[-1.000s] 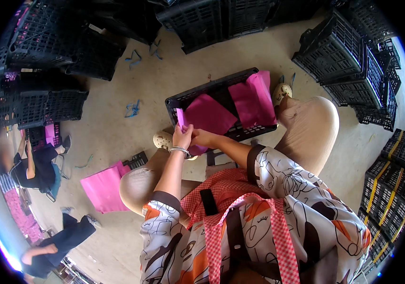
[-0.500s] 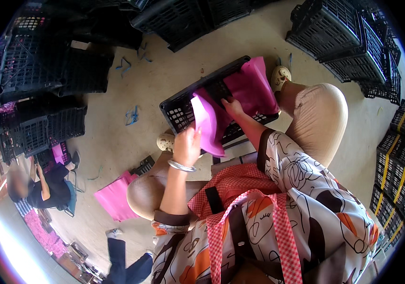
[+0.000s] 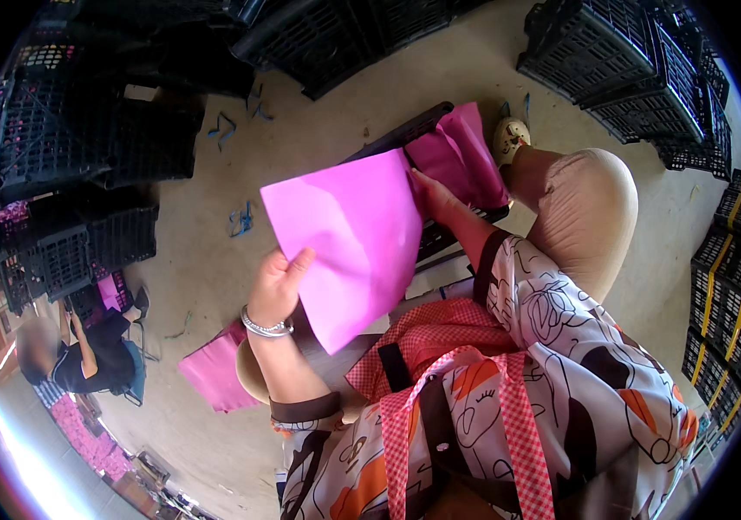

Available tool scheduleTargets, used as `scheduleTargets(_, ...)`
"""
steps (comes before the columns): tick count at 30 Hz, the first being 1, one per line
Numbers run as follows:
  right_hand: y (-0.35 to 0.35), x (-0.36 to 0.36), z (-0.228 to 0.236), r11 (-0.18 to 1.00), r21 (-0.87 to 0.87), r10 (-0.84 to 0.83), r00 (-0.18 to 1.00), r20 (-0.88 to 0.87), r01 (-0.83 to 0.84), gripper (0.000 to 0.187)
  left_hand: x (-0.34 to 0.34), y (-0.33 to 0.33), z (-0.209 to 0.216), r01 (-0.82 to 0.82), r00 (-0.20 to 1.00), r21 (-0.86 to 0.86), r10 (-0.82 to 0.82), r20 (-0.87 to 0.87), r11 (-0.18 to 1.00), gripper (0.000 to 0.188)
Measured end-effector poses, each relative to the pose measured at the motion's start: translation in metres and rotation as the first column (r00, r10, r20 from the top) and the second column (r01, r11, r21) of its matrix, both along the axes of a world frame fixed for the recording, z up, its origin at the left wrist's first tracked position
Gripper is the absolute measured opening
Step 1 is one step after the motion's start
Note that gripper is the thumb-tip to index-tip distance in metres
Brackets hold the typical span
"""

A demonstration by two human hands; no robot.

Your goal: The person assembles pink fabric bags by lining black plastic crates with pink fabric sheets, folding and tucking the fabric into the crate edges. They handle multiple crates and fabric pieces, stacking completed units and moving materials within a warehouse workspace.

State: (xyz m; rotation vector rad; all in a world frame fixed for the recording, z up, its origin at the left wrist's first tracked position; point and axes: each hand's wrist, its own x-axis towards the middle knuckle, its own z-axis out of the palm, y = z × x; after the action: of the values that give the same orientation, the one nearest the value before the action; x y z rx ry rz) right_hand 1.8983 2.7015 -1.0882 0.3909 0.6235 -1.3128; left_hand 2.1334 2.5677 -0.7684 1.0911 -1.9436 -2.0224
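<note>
Spread wider since the earlier frame, the pink sheet (image 3: 344, 238) was pinched by the left hand (image 3: 277, 284) above the black crate (image 3: 427, 121), where more pink material (image 3: 455, 156) was held; the right hand's (image 3: 436, 196) grip could not be told.

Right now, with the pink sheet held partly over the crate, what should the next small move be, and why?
Probably the left hand should gently pull the pink sheet straighter: it pinches the left edge, where the sheet looks dented, and the lower corner hangs outside the black crate, while the right hand is at the opposite edge.
</note>
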Motion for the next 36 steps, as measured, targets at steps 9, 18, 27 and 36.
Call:
scheduleTargets(9,0.005,0.010,-0.013,0.886,0.366,0.456,0.395,-0.798,-0.284,0.027,0.040,-0.022,-0.094,-0.060,0.842,-0.312,0.216,0.494,0.948,0.026)
scheduleTargets(18,-0.002,0.006,-0.015,0.936,0.227,0.351,0.724,-0.594,-0.268,0.020,0.038,-0.002,-0.052,-0.202,0.955,-0.216,0.241,0.172,0.955,0.029)
scheduleTargets(27,-0.017,-0.008,0.036,0.912,-0.318,0.298,0.952,0.075,-0.260,0.043,-0.017,0.038,0.062,-0.514,0.853,-0.038,0.506,-0.126,0.857,0.020)
scheduleTargets(36,-0.013,0.001,0.033,0.935,-0.100,0.326,0.935,-0.139,-0.341,0.036,0.068,-0.006,-0.049,-0.628,0.773,0.029,0.619,0.143,0.778,0.026)
